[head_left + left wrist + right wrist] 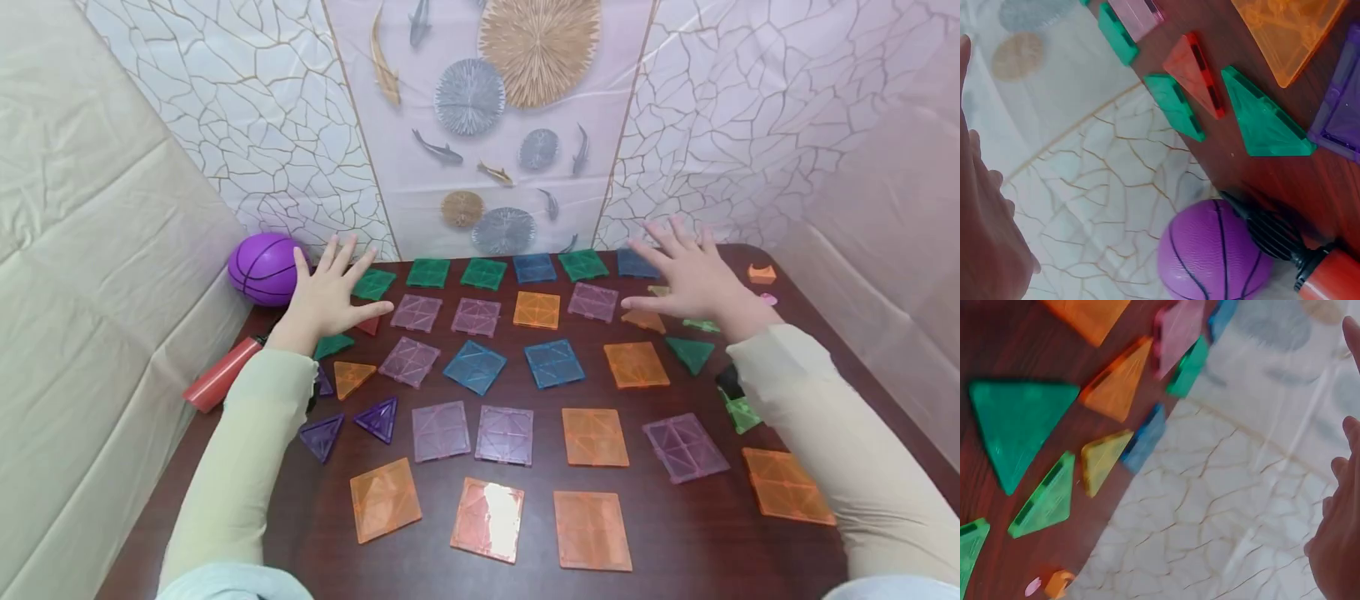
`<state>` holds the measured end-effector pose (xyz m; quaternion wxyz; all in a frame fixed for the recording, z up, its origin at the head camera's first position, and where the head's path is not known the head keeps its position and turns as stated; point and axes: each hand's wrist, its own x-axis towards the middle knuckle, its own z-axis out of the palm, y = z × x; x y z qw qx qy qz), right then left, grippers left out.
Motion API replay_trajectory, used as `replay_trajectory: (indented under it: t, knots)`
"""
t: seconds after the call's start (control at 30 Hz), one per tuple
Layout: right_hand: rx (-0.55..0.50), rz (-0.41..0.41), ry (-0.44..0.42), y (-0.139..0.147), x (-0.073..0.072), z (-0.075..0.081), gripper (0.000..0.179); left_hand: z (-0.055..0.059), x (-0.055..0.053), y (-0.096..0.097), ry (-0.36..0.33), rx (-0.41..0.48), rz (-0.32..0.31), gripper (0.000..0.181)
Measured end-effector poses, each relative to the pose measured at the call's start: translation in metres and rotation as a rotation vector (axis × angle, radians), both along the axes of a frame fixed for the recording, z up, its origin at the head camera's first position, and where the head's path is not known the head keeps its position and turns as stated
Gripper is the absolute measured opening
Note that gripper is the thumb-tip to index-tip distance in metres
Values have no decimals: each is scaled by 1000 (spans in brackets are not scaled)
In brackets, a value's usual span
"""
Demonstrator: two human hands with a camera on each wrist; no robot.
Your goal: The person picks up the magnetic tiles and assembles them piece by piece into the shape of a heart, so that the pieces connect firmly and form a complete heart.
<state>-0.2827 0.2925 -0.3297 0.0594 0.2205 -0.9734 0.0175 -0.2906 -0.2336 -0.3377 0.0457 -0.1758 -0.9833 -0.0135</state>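
My left hand point(324, 296) is held out over the far left of the table with its fingers spread, holding nothing. Below and beside it lie a green square magnetic tile point(373, 284), a red triangular tile point(1194, 75) and an orange triangular tile point(352, 378). Fingers also spread, my right hand point(692, 279) hovers over the far right with nothing in its grasp. Around it are a blue square tile point(636, 263), a green triangular tile point(691, 354) and a yellow triangular tile point(1104, 459). Rows of translucent square tiles, such as a purple one point(441, 431), lie flat between both arms.
A purple ball point(264, 268) and a red hand pump point(222, 372) sit at the table's left edge. Small orange point(761, 273) and pink pieces point(768, 299) lie at the far right. Patterned cloth point(495, 167) hangs behind the table, with plain cloth point(90, 250) along the sides.
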Motion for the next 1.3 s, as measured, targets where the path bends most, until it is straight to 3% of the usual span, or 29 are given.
replay_trajectory:
  t: [0.23,0.63,0.87,1.0,1.13,1.3]
  knots:
    - [-140,169,13,-20,39,-10,94,-4,33,11,-14,57,-138,92]
    - [-297,423,11,-43,112,-40,91,-37,107,37,-17,180,-417,92]
    - [-326,442,-84,-51,151,-57,89,-63,137,55,-26,238,-511,90]
    - [-309,461,-82,-56,168,-71,87,-77,154,64,-39,262,-568,91]
    - [-294,504,-67,-60,180,-82,83,-88,170,73,-56,255,-609,91]
    - [-294,555,-72,-63,188,-88,78,-93,183,84,-77,228,-650,91]
